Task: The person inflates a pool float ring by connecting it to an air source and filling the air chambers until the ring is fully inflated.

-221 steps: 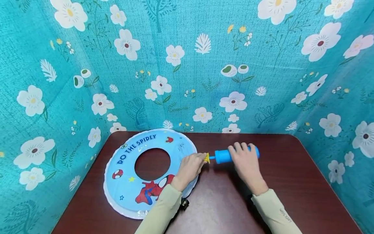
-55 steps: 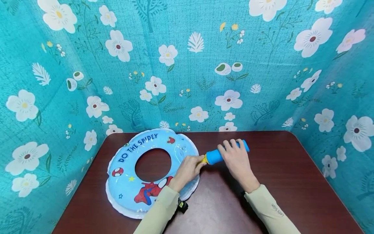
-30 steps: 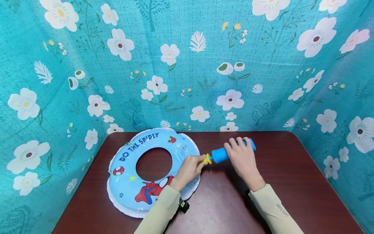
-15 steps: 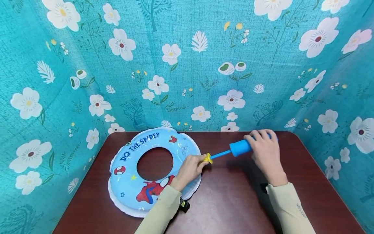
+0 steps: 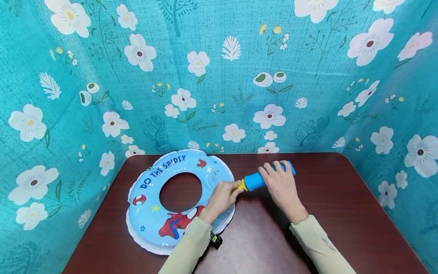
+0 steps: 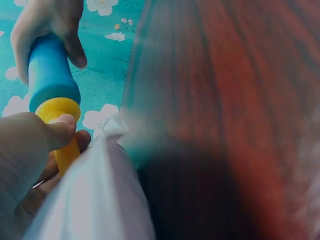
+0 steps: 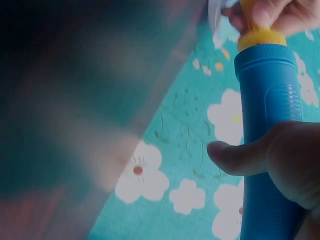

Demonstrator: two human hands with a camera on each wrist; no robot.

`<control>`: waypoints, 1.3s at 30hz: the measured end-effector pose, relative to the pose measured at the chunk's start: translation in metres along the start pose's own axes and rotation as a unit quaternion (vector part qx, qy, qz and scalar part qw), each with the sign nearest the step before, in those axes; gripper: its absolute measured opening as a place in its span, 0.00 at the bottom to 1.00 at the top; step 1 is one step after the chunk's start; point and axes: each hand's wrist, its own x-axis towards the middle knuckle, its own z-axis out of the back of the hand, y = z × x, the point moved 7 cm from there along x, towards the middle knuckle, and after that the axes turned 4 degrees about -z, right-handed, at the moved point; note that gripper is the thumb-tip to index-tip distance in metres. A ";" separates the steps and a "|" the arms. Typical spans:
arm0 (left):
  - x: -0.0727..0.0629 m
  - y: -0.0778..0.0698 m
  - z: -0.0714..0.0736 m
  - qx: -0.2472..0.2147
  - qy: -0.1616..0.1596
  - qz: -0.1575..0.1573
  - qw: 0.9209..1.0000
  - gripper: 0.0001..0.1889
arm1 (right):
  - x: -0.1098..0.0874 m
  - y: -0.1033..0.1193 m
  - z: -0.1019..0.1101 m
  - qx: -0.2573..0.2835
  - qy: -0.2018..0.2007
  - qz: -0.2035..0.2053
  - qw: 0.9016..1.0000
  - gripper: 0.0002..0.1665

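A blue hand pump (image 5: 254, 181) lies between my two hands, its yellow nozzle end (image 5: 243, 185) pointing left at the rim of a light-blue swim ring (image 5: 143, 213). My left hand (image 5: 220, 199) reaches over the ring's right side and pinches the yellow nozzle between thumb and fingers, also clear in the left wrist view. Fingers of my right hand (image 5: 283, 190) wrap round the blue pump body (image 7: 265, 95). The body butts close against the yellow flange (image 6: 57, 106), with no rod showing. The ring's valve is hidden by my left hand.
The ring rests on a dark reddish-brown table (image 5: 267, 243). Flower-printed teal cloth (image 5: 222, 83) hangs behind and along both sides. A small black device (image 5: 216, 241) sits under my left wrist.
Half a second ago the pump's rod stood far out; my right hand has pushed the body left onto the yellow end. Since the oldest frame the ring looks puffier, its outline more puckered.
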 end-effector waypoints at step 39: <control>0.002 -0.009 0.004 0.040 -0.022 -0.023 0.999 0.09 | -0.003 -0.063 0.022 0.031 0.007 -0.052 0.998 0.41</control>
